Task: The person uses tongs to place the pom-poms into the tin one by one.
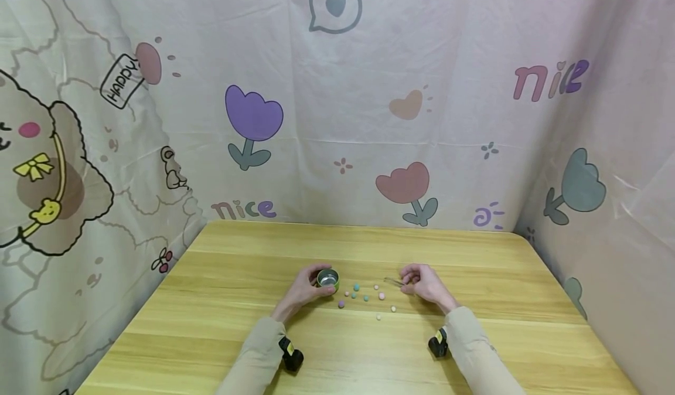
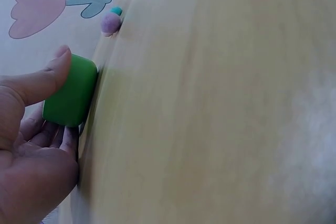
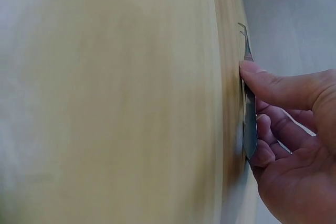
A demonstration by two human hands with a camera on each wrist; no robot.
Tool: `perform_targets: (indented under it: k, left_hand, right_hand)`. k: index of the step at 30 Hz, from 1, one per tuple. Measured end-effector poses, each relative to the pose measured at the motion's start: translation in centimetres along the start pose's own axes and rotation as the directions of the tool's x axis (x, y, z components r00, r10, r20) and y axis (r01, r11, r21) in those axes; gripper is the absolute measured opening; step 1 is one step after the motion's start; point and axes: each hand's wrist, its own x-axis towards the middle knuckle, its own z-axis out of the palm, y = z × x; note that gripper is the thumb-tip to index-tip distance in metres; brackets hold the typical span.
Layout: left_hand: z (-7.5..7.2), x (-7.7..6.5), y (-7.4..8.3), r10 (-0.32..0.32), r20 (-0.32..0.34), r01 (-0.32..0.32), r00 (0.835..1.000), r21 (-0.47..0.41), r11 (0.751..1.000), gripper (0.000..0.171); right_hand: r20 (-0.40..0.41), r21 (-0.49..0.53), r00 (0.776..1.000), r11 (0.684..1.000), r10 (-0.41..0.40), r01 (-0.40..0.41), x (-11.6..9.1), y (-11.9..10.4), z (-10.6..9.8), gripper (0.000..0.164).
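My left hand [image 1: 303, 289] holds a small round green tin [image 2: 73, 90] between thumb and fingers. The tin stands upright on the table, its mouth up and its silvery inside bare in the head view. To the right, my right hand [image 1: 428, 285] pinches a pair of metal tweezers [image 3: 250, 119] low over the wood. Their bent tips point left and stand slightly apart. Between the hands lie several small balls: a purple ball [image 1: 341, 305], teal balls [image 1: 356, 288], pink balls [image 1: 382, 296] and pale balls [image 1: 393, 309]. The tweezers' tips touch none of them.
The wooden table [image 1: 337, 354] runs back to a printed cloth [image 1: 337, 119], which also hangs along both sides. Black wrist devices [image 1: 291, 357] sit on both sleeves, just above the tabletop.
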Motion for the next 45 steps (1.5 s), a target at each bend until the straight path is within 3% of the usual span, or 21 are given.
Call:
perform_targets:
  k: [9, 17, 24, 34, 39, 45]
  left_hand:
    - [0.1, -0.2, 0.3, -0.016, -0.014, 0.016, 1.0, 0.001, 1.0, 0.064]
    - [0.2, -0.2, 0.2, -0.022, -0.015, 0.021, 1.0, -0.008, 1.0, 0.064]
    - [0.3, 0.1, 0.1, -0.069, -0.047, 0.068, 0.997, -0.015, 0.998, 0.064]
    - [0.5, 0.2, 0.1, -0.103, -0.069, 0.101, 0.992, -0.037, 0.994, 0.062]
    - [0.4, 0.0, 0.2, -0.086, -0.068, 0.085, 0.994, -0.019, 0.996, 0.062]
    - [0.3, -0.1, 0.2, -0.078, -0.063, 0.078, 0.995, 0.0, 0.997, 0.062]
  right_hand:
    - [0.005, -0.027, 1.0, 1.0, 0.008, -0.008, 0.0, -0.1, 0.2, 0.021]
    - [0.005, -0.076, 0.999, 0.996, -0.048, 0.048, -0.1, -0.2, 0.1, 0.013]
    - [0.009, -0.101, 0.995, 0.99, -0.1, 0.101, -0.1, -0.5, -0.1, 0.01]
    - [-0.004, -0.082, 0.999, 0.996, -0.041, 0.04, -0.9, -1.3, -0.7, 0.011]
    - [0.052, -0.089, 0.992, 0.989, -0.115, 0.119, -1.6, -1.4, -1.2, 0.011]
    - [0.152, -0.145, 0.962, 0.958, -0.226, 0.248, -2.3, -1.4, -2.0, 0.009]
